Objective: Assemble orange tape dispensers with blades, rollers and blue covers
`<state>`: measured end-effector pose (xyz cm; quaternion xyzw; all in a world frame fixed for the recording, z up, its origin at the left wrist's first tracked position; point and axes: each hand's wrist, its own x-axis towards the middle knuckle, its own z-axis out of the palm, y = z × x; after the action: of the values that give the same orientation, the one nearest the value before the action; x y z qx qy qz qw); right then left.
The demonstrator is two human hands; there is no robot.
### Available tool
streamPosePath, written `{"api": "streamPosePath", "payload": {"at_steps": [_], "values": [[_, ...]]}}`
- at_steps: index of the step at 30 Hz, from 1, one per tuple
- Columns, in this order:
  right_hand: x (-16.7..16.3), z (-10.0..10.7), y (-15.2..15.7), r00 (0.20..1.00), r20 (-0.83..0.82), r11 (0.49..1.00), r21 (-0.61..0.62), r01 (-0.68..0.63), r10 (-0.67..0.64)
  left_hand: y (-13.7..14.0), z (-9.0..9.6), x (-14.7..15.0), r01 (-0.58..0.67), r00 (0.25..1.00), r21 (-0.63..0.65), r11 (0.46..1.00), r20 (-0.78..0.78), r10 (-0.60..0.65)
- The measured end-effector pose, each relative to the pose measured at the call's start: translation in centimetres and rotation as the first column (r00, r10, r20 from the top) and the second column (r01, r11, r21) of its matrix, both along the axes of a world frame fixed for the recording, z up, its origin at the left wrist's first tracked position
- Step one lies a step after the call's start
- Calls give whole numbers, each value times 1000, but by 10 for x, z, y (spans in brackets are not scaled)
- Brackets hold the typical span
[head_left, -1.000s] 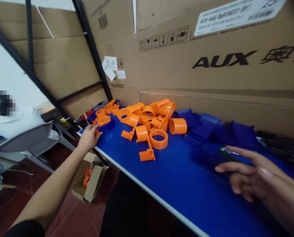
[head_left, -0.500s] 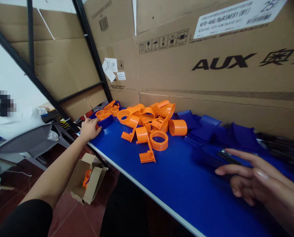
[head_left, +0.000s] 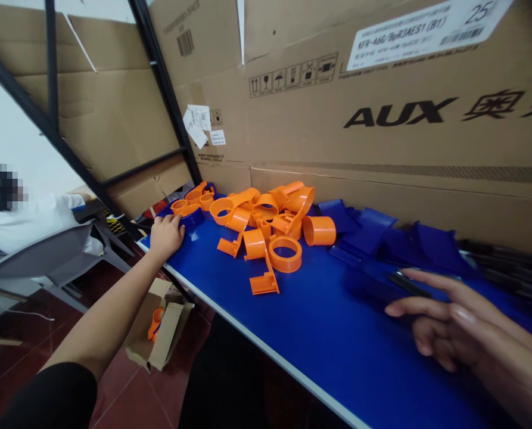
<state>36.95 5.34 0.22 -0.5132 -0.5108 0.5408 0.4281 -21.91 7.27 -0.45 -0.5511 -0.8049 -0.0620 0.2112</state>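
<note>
My left hand is at the far left end of the blue table top, fingers bent against the near side of a blue plastic part. Its fingertips are hidden, so what they grip cannot be made out. Orange ring-shaped plastic pieces sit in or on that blue part. My right hand hovers at the right, index finger and thumb apart, the other fingers loosely curled, holding nothing visible. Just beyond its index fingertip lies a small dark object.
Several orange plastic parts with rings are heaped mid-table. Blue curved pieces and dark long items lie along the cardboard wall. An open carton stands on the floor. A person sits beyond the black frame.
My left hand has shifted slightly right and its fingers have drawn closer together. My right hand keeps nearly the same pose. The view has turned a little.
</note>
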Motion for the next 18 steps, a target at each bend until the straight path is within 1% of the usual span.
{"api": "streamPosePath", "payload": {"at_steps": [5, 11, 15, 18], "values": [[-1, 1, 0, 1000, 6, 1000, -16, 13, -12, 5, 4, 1, -3, 1000, 0, 1000, 4, 3], [-3, 5, -1, 1000, 13, 1000, 2, 16, -16, 5, 9, 11, -26, 1000, 51, 998, 17, 25], [-4, 14, -10, 999, 4, 999, 31, -32, 32, -2, 14, 27, -20, 999, 138, 990, 37, 15], [-7, 21, -16, 999, -27, 997, 69, -21, 23, -12, 20, 49, -27, 998, 239, 971, 57, 14]]}}
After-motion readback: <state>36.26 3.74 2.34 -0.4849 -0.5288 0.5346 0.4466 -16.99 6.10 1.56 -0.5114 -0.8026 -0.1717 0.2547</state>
